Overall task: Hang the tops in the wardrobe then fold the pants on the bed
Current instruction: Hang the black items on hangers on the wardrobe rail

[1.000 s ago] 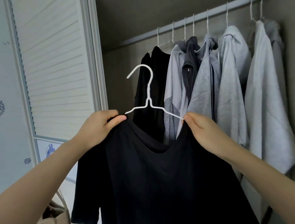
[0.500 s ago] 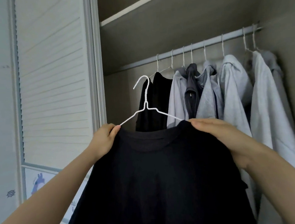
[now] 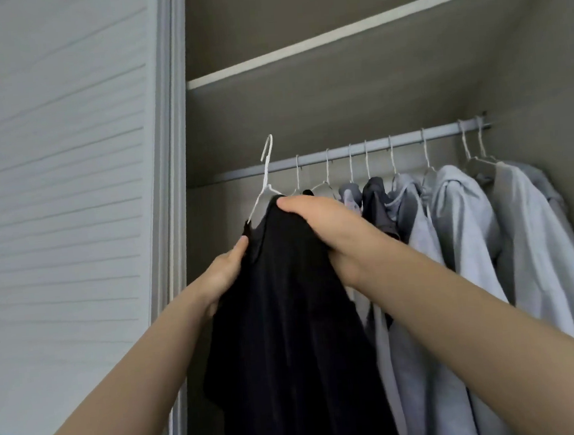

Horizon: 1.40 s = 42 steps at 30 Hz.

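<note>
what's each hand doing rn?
Left hand: grips the black top at its left shoulder.
Right hand: fingers curled over the top's other shoulder, holding it on the hanger.

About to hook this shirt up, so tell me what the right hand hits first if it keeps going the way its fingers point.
The right hand, gripping the black shirt, points up-left. It would probably meet the white hanger first, then the rail; depth is unclear.

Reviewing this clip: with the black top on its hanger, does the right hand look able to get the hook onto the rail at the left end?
Probably yes. The right hand grips the black top at its shoulder, with the white hanger hook already level with the rail. The stretch of rail left of the hung garments shows no hangers, so nothing visibly blocks it.
</note>
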Available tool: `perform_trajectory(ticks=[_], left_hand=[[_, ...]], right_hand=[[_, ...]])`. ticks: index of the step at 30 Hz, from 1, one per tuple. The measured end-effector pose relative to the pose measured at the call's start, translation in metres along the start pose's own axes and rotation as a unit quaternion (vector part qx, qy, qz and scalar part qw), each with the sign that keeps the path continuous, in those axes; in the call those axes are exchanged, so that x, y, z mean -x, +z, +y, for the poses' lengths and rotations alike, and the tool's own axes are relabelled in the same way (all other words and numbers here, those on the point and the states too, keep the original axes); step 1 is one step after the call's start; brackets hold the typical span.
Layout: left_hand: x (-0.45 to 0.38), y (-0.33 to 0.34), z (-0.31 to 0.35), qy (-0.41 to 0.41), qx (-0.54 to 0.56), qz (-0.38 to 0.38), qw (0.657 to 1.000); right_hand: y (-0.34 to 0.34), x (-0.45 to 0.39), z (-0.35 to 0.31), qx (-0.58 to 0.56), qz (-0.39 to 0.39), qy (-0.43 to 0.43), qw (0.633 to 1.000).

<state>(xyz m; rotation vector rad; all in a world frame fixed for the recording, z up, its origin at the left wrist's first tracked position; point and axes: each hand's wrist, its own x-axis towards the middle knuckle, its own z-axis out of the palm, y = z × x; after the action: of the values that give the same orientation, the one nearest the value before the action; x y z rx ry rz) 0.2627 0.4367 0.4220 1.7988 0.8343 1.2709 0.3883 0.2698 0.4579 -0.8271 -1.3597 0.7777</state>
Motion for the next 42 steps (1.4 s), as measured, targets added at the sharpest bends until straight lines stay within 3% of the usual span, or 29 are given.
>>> perform_trajectory(ticks=[5, 10, 11, 13, 15, 19, 23, 27, 36, 42], left_hand=[[0.005, -0.023, 0.011, 0.069, 0.145, -0.076, 0.984], [0.006, -0.038, 0.002, 0.115, 0.169, -0.106, 0.973], [0.006, -0.038, -0.004, 0.139, 0.128, -0.094, 0.977], [0.005, -0.035, -0.019, 0.189, -0.055, -0.04, 0.98], [0.002, -0.029, -0.037, 0.213, -0.179, 0.042, 0.96], [-0.007, -0.02, -0.063, 0.155, -0.118, 0.0, 0.981], [-0.02, -0.018, -0.076, 0.122, -0.123, 0.026, 0.985], [-0.021, -0.012, -0.083, 0.117, -0.138, 0.018, 0.983], [-0.022, -0.014, -0.092, 0.107, -0.169, 0.042, 0.979], [-0.022, -0.013, -0.092, 0.103, -0.156, 0.064, 0.98]], right_hand=[[0.046, -0.096, 0.002, -0.016, 0.057, -0.044, 0.997], [0.061, -0.178, 0.02, 0.034, 0.139, -0.072, 0.987], [0.062, -0.19, 0.023, 0.045, 0.146, -0.08, 0.985], [0.063, -0.206, 0.029, 0.075, 0.161, -0.093, 0.98], [0.06, -0.221, 0.037, 0.114, 0.176, -0.111, 0.971], [0.048, -0.243, 0.05, 0.281, 0.209, -0.139, 0.926], [0.038, -0.258, 0.056, 0.439, 0.215, -0.093, 0.867], [0.023, -0.268, 0.057, 0.508, 0.209, -0.056, 0.834], [0.006, -0.273, 0.063, 0.556, 0.181, -0.016, 0.811], [0.017, -0.256, 0.061, 0.481, 0.112, -0.044, 0.868]])
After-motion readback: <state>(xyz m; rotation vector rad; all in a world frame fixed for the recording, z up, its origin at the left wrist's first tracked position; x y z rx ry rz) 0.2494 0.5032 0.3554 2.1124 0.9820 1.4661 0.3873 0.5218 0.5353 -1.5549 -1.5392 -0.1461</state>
